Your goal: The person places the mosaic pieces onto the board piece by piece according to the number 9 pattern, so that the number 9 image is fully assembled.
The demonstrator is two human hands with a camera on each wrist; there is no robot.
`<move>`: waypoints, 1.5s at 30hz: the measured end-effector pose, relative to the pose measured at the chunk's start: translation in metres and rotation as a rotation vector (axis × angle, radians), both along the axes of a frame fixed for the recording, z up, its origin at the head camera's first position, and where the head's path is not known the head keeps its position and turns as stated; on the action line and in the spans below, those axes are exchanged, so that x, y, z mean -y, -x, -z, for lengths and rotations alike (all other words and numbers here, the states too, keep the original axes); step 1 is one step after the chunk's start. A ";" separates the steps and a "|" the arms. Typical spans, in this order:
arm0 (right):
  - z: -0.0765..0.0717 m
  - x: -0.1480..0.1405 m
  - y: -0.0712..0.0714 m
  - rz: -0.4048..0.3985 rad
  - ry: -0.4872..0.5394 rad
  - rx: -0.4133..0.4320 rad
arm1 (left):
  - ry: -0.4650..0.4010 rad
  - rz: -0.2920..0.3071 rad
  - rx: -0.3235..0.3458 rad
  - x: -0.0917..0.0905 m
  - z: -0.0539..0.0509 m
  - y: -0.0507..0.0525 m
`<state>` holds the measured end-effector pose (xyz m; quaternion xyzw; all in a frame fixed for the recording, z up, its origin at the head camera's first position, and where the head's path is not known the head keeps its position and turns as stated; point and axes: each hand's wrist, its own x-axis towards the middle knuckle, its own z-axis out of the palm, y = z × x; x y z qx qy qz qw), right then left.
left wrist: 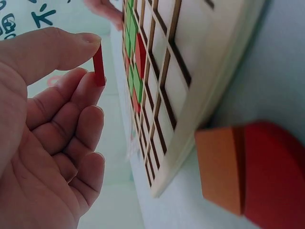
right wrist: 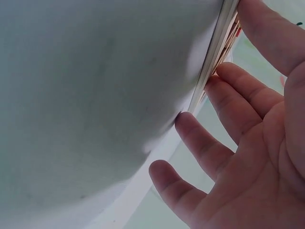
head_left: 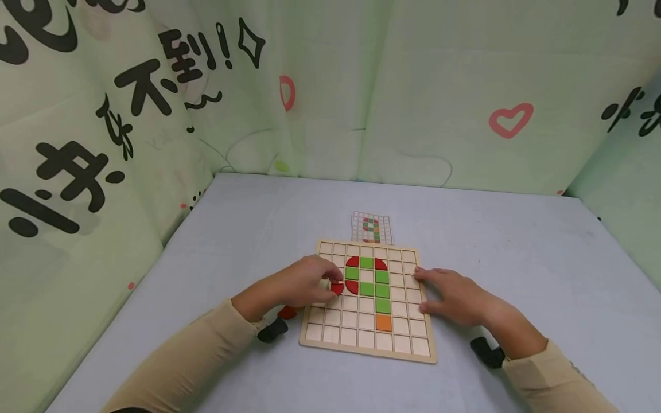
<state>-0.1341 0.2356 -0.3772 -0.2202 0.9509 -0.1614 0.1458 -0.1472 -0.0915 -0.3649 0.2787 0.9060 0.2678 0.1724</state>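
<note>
My left hand is over the left part of a wooden grid board. Between thumb and forefinger it pinches a thin red curved-edge tile, which appears edge-on in the left wrist view, apart from the board there. Green square tiles, red curved-edge tiles and one orange square tile lie in the grid's cells. My right hand touches the board's right edge with spread fingers, thumb near the lower part. The right wrist view shows its fingertips against that edge.
A small printed card with a coloured grid pattern lies behind the board, its near edge covered. Loose orange and red pieces sit left of the board, partly behind my left wrist in the head view. Printed curtains surround the table.
</note>
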 end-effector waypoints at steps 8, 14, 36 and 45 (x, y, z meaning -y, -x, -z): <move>-0.002 0.001 0.004 0.024 0.012 0.031 | 0.005 0.067 -0.043 -0.019 -0.001 -0.004; -0.001 0.002 0.007 0.041 0.015 0.045 | 0.017 0.102 -0.051 -0.032 0.002 -0.006; -0.001 0.002 0.009 0.036 0.032 0.055 | -0.010 0.196 -0.055 -0.059 0.009 -0.020; -0.001 0.002 0.008 0.041 0.042 0.068 | 0.005 0.231 -0.046 -0.066 0.017 -0.021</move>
